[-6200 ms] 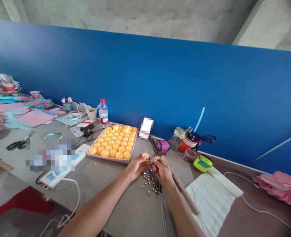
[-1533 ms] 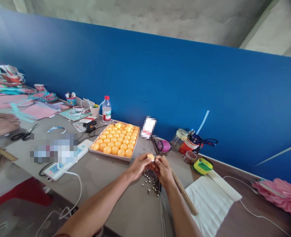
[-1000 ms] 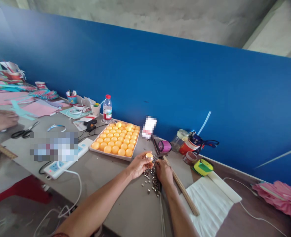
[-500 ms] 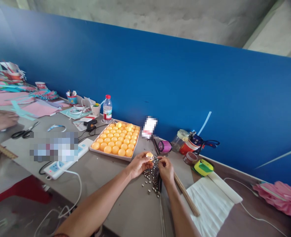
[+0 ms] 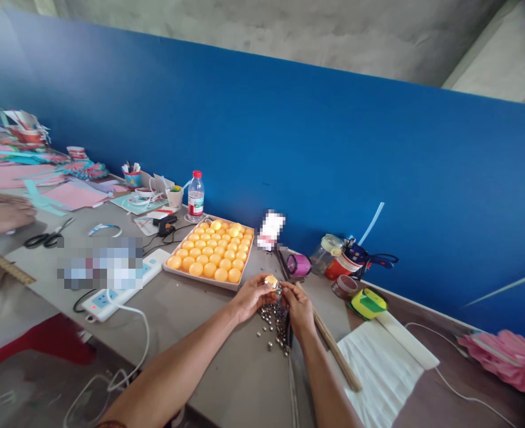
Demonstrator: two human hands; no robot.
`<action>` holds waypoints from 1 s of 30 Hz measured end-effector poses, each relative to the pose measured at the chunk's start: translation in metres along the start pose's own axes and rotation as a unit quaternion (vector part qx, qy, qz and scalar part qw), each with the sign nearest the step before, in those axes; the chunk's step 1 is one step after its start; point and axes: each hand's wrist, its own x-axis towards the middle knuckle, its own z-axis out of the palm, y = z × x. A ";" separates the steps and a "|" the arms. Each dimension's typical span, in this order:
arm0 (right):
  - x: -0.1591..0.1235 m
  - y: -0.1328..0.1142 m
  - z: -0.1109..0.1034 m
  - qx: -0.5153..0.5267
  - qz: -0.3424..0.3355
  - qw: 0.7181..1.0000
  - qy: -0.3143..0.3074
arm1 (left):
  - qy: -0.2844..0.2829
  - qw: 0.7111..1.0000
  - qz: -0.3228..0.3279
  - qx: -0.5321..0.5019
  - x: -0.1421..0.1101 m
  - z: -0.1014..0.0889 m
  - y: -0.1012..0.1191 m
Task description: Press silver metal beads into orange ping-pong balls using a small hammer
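My left hand point(image 5: 250, 299) holds an orange ball point(image 5: 271, 281) between thumb and fingers, and shiny silver spots show on the ball. Close beside it on the right, my right hand point(image 5: 300, 310) is pinched; anything between its fingertips is too small to make out. Small silver bells or beads point(image 5: 270, 326) lie scattered on the table under both hands. Behind my left hand, a shallow box point(image 5: 204, 283) is filled with rows of orange balls point(image 5: 216, 249). A wooden stick point(image 5: 337, 352) lies to the right of my right hand.
A power strip point(image 5: 123, 288) with a white cable, scissors point(image 5: 49, 233) and a bottle point(image 5: 195, 196) are on the left. Another person's hand point(image 5: 10, 214) is at far left. A purple roll point(image 5: 298, 265), jars, yellow-green tape point(image 5: 369, 304) and white sheet point(image 5: 378, 368) are on the right.
My right fingertips have moved slightly left, closer to the ball. My left hand keeps its hold on the ball. The whole view has shifted a little.
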 end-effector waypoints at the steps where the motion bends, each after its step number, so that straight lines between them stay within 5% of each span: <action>1: 0.000 0.001 -0.001 -0.023 -0.004 1.000 -0.002 | 0.005 1.000 0.003 0.003 0.000 0.001 0.001; 9: 0.000 0.010 0.000 -0.186 -0.104 0.977 -0.001 | 0.020 0.999 0.020 0.033 0.000 0.001 -0.001; 14: 0.002 0.009 -0.001 -0.194 -0.178 0.965 0.012 | 0.028 0.998 0.025 0.043 0.001 0.000 -0.001; 20: 0.000 0.001 0.000 0.006 -0.034 0.999 0.006 | 0.029 0.997 0.031 0.066 0.001 0.000 -0.004; 24: -0.005 -0.010 0.005 0.165 0.016 0.986 -0.022 | 0.030 0.997 0.035 0.067 0.002 0.000 -0.005; 30: -0.007 -0.017 0.006 0.197 0.039 0.978 -0.058 | 0.022 0.996 0.033 0.084 0.001 0.001 -0.005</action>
